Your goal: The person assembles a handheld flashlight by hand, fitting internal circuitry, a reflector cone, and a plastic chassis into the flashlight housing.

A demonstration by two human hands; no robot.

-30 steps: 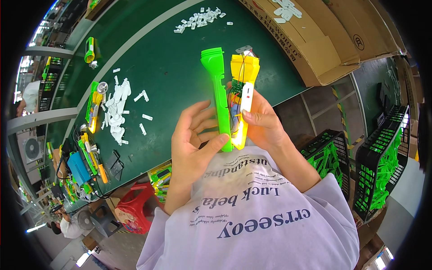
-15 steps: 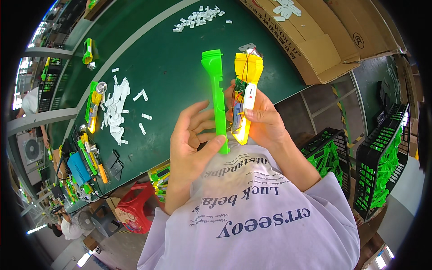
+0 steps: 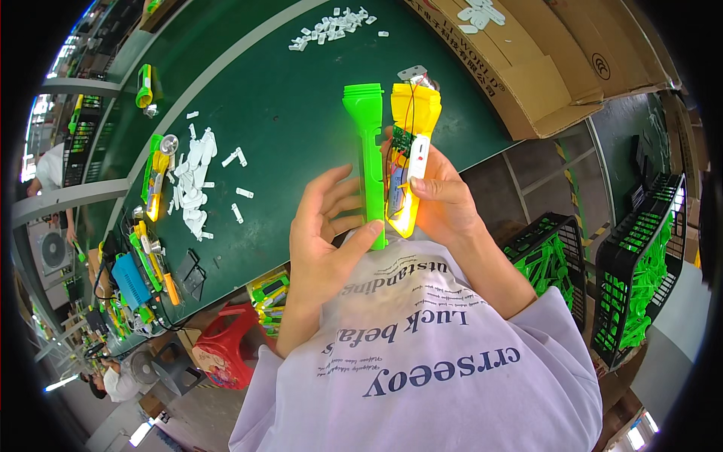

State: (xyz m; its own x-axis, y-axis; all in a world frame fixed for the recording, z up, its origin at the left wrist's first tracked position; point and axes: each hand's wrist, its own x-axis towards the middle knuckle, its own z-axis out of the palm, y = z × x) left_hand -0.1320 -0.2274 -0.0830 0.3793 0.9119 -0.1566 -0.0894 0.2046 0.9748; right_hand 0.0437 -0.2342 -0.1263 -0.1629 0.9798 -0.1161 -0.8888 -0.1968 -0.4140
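My left hand (image 3: 325, 218) holds a green flashlight shell half (image 3: 369, 143) upright, its wide end away from me and the thumb pressed near its narrow end. Close beside it, my right hand (image 3: 444, 197) grips a yellow flashlight half (image 3: 413, 113). Inside the yellow half sit a small green circuit board (image 3: 401, 140), a blue battery (image 3: 396, 181) and thin wires. A white switch strip (image 3: 419, 154) runs along its edge, under my right thumb. At its wide end a round lamp part with a metal plate (image 3: 413, 73) sticks out. A narrow gap separates the two halves.
White plastic pieces (image 3: 197, 177) lie in a pile on the green table (image 3: 286, 128), with another pile (image 3: 331, 30) farther back. A cardboard box (image 3: 520, 75) stands at the far right. Black crates (image 3: 625, 279) of green parts are at right. A red stool (image 3: 226, 346) stands lower left.
The green shell half has turned to show more of its outer face and has shifted slightly right, nearer the yellow half. Both hands keep their holds.
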